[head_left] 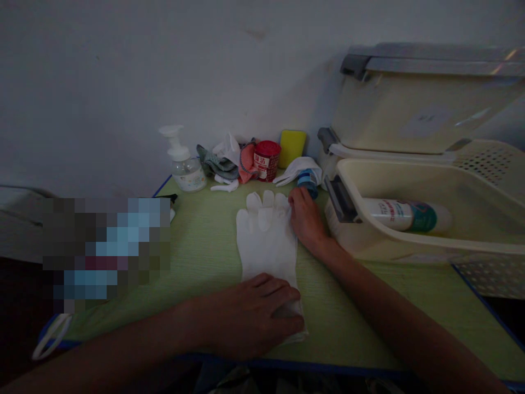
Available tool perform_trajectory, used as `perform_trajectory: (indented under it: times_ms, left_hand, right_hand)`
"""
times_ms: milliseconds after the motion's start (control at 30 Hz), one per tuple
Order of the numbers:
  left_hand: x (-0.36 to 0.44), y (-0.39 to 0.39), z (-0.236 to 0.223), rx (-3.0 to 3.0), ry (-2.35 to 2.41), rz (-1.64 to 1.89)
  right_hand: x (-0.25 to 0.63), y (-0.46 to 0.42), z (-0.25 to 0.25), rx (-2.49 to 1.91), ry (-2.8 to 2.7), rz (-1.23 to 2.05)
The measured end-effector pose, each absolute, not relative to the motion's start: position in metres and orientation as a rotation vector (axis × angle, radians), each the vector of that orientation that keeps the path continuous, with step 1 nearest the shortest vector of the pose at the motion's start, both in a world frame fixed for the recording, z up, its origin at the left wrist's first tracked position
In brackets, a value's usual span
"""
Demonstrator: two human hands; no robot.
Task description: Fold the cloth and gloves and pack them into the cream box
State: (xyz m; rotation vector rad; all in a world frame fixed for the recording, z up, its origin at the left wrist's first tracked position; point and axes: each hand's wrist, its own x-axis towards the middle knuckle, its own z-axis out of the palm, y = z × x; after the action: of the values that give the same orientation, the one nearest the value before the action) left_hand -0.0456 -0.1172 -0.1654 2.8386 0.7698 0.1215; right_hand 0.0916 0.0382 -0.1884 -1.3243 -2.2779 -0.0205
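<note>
- White glove lay flat on green table, fingers twd wall.
- L hand: loosely spread, palm down on cuff, gripping nothing. R hand: fingers curled at glove's edge; couldn't tell if pinching.
- Risk: R tugging w/ L too light could've skewed glove; R knuckles could've knocked blue container.
- Count: 1 pump bottle, 1 red tub, 1 yellow sponge, 1 bin; glove layers unclear.
</note>
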Motion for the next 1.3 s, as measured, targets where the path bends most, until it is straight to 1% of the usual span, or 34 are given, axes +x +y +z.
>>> perform_trajectory:
  times_ms: [333, 600, 800, 933, 1033, 1167, 1300]
  left_hand:
    - [-0.048, -0.114, -0.165, 2.814, 0.736, 0.179]
    - [-0.049, -0.113, -0.168, 2.712, 0.707, 0.087]
    - [-0.049, -0.114, -0.169, 2.687, 0.707, 0.081]
    - [-0.049, -0.114, -0.17, 2.687, 0.706, 0.067]
    - [-0.049, -0.113, -0.17, 2.683, 0.699, 0.051]
    - [-0.05, -0.113, -0.169, 2.675, 0.694, 0.047]
    - [-0.05, -0.112, -0.169, 2.656, 0.676, 0.069]
  right_hand:
    - [0.092, 0.028, -0.178, -1.5, -2.368, -0.16]
    - [0.094, 0.03, -0.179, -1.351, -2.441, -0.157]
    - [0.094, 0.036, -0.185, -1.28, -2.447, -0.134]
    - [0.093, 0.036, -0.182, -1.2, -2.44, -0.077]
    - [0.085, 0.031, -0.175, -1.07, -2.491, 0.025]
    - [0.061, 0.027, -0.165, -0.894, -2.597, 0.189]
    - [0.034, 0.035, -0.161, -0.84, -2.702, 0.296]
